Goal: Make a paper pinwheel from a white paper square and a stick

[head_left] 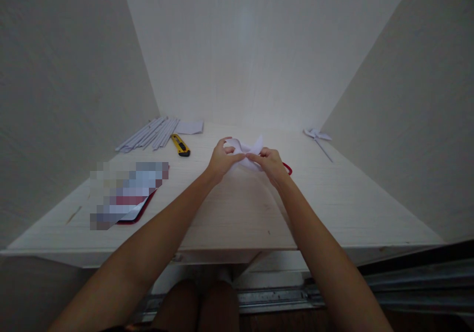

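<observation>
Here, left to right:
Far left: a red-edged item (142,211), partly blurred out, is laid flat on the surface (229,213).
Back left: paper strips (148,134) are fanned beside a white sheet (189,127); a yellow knife (180,145) is placed just in front.
Left hand (221,160): fingers are pinched on the paper (247,150), just above the surface's middle.
Right hand (271,165): the same paper's right edge is pinched; something red (288,168) is seen behind the wrist.
Back right: a paper pinwheel (317,136) is laid by the wall.
</observation>
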Action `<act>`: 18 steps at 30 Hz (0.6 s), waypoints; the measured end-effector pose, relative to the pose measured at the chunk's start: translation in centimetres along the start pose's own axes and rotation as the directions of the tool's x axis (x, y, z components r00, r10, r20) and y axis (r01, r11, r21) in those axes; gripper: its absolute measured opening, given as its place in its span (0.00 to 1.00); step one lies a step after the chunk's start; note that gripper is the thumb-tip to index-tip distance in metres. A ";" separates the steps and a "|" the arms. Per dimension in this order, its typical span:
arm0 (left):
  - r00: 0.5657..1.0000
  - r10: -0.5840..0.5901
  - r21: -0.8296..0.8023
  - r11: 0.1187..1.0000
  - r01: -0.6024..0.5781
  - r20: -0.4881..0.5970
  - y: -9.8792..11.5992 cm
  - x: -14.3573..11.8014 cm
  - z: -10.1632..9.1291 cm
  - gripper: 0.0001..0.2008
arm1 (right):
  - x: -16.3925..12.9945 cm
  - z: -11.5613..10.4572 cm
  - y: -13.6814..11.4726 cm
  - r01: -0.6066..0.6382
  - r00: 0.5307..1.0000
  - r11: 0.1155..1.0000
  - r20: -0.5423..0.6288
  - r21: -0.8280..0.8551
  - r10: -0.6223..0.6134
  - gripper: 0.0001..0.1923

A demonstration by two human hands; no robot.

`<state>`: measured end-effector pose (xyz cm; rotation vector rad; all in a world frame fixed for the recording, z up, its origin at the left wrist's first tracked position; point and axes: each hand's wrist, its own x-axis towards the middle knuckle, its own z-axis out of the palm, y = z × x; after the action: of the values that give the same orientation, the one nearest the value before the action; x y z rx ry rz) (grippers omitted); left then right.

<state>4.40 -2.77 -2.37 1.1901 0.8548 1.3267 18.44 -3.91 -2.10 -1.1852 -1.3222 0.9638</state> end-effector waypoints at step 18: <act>0.996 -0.076 -0.046 0.996 0.074 -0.040 -0.5 0.7 -0.5 0.29 | 0.5 -1.9 -1.4 0.308 0.756 0.946 -0.579 -0.100 -0.307 0.18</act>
<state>4.16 -1.93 -2.88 1.0889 0.8870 1.3069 20.23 -3.80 -0.43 -1.0963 -0.9588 0.3037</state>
